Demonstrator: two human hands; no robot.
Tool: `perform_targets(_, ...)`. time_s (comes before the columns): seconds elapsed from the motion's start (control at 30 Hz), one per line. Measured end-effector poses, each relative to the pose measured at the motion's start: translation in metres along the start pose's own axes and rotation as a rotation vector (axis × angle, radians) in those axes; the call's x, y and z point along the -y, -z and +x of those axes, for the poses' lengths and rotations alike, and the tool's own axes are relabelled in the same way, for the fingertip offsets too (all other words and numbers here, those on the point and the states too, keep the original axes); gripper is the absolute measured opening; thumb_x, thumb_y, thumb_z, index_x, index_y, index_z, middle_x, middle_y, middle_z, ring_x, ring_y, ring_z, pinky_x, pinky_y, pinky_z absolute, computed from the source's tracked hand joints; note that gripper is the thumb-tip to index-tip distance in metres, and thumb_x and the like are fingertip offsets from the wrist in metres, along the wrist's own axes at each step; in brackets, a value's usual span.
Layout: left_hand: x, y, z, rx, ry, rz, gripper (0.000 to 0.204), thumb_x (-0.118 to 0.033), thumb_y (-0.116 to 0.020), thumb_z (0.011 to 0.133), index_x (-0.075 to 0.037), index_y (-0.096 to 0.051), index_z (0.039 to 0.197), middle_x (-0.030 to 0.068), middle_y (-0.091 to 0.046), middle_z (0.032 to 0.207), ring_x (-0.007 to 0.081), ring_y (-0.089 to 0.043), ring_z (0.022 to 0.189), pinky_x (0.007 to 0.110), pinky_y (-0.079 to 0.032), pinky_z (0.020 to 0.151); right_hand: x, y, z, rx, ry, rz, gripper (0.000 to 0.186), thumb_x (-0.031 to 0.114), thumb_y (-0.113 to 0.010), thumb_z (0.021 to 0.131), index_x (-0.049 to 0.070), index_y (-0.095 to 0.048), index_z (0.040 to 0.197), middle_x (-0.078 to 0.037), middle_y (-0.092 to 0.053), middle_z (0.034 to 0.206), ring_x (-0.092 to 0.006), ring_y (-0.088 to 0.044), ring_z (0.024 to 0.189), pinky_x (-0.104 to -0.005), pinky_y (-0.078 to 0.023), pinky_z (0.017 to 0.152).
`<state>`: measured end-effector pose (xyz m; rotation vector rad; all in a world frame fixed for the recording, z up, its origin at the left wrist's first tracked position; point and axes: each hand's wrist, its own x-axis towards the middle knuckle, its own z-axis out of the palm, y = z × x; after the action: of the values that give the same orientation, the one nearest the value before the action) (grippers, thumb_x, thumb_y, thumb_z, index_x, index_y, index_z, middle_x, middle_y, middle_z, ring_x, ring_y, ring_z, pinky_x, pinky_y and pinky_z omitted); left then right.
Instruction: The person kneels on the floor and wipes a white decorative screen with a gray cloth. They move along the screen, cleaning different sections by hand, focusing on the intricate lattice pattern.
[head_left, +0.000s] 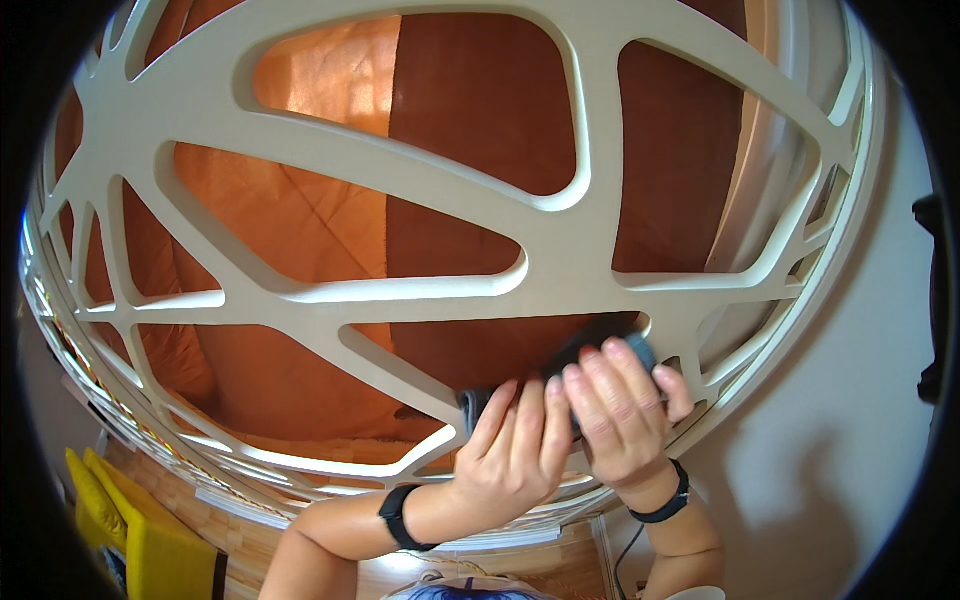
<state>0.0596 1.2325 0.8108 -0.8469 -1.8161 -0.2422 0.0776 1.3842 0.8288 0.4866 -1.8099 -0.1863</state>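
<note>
In the lower right of the head view, my left hand (512,440) and my right hand (618,415) are side by side with fingers curled over a dark grey, soft-looking bundle (472,408). It looks like folded cloth, but its exact kind is unclear, and its upper part is blurred. Its far end near my right fingertips looks blue-grey. Just beyond my hands stands a white lattice panel (570,290) with large rounded cutouts. My fingers cover much of the bundle, so I cannot make out whether it touches the panel.
Orange and brown fabric (480,100) shows behind the cutouts. A plain light wall (840,430) runs along the right. A yellow sofa (160,530) stands on the wooden floor (260,550) at lower left. A thin dark cable (622,565) hangs by my right wrist.
</note>
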Motion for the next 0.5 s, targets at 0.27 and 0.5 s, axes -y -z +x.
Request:
perform_targets(0.27,0.013,0.011,-0.024,0.059,-0.116,0.147,0.021,-0.013,-0.052,0.090,-0.003,-0.063,0.104,0.0184,-0.069,0.106,0.0197,-0.067,0.096,0.033,-0.047,0.097,0.031,-0.008,-0.021,-0.022,-0.052,0.262,0.023,0.013,-0.065,0.088,0.011,-0.069,0.111,-0.005,-0.068,0.118,-0.0220,-0.060,0.115,-0.0393,-0.035,0.102)
perform_targets(0.5,0.021,0.016,-0.047,-0.019,-0.127,0.021,0.023,-0.017,-0.061,0.087,-0.018,-0.070,0.108,0.0002,-0.067,0.111,0.0140,-0.065,0.105,0.033,-0.038,0.099,0.052,-0.005,-0.049,-0.110,-0.360,0.619,0.043,-0.013,-0.062,0.073,-0.004,-0.064,0.115,-0.020,-0.065,0.115,-0.0335,-0.063,0.106,-0.0434,-0.051,0.086)
